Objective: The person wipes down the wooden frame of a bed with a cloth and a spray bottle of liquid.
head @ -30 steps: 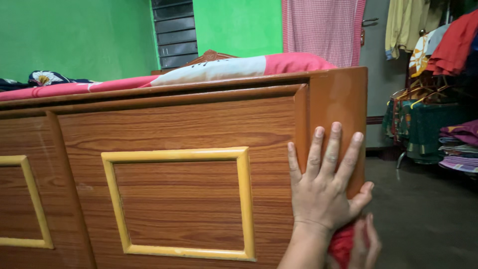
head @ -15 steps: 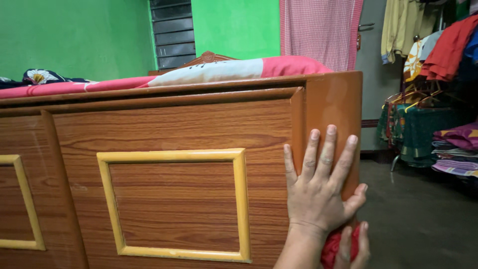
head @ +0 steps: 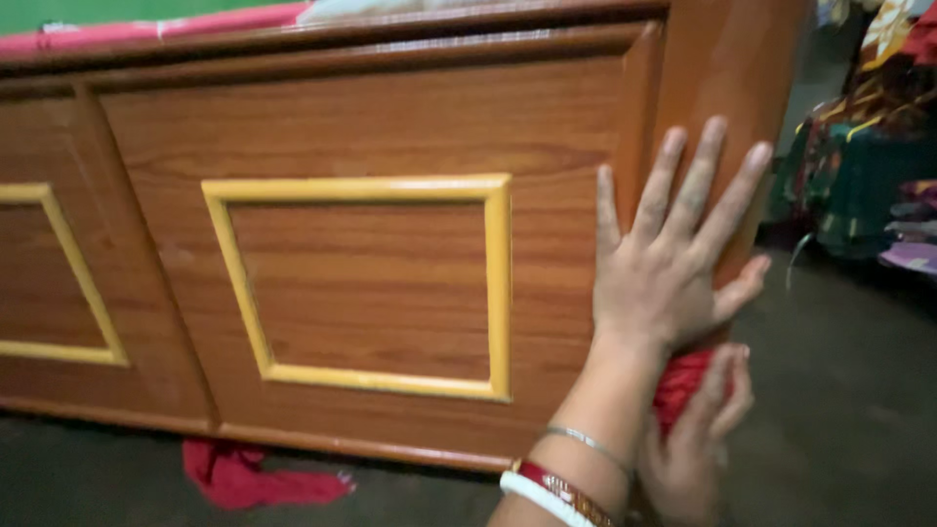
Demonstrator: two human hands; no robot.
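wooden bed footboard (head: 390,283) filling most of the view, brown grain with yellow-framed square panels (head: 361,283), seen from above and close. left hand (head: 673,263) pressed flat against the right end of the footboard, fingers (head: 698,181) spread wide and pointing up, palm on the wood near the corner post (head: 727,88), gripping nothing. silver bangle (head: 586,444) and red and white bangles (head: 547,488) on that wrist. right hand (head: 698,439) lower down, just under the left, closed around a bunched red cloth (head: 683,381), cloth held against the bottom of the corner post. second scrap of red fabric (head: 249,473) lying on the dark floor (head: 839,410) under the footboard's lower edge, well apart from both hands. pink bedding (head: 166,24) along the top edge, hanging clothes (head: 864,146) off to the right, blurred.

seemingly wiping the corner of the footboard. for a good wipe: keeping the left palm flat as a brace, steadying the body while bent low; keeping the cloth bunched tight so no loose tail drags on the floor; moving the cloth along the grain with even pressure; working into the groove where panel meets post, likely a dust trap; turning the cloth to a clean face when soiled. risk to mind: spread fingers leaving smudges on freshly wiped wood, so wiping that patch last seems wise.
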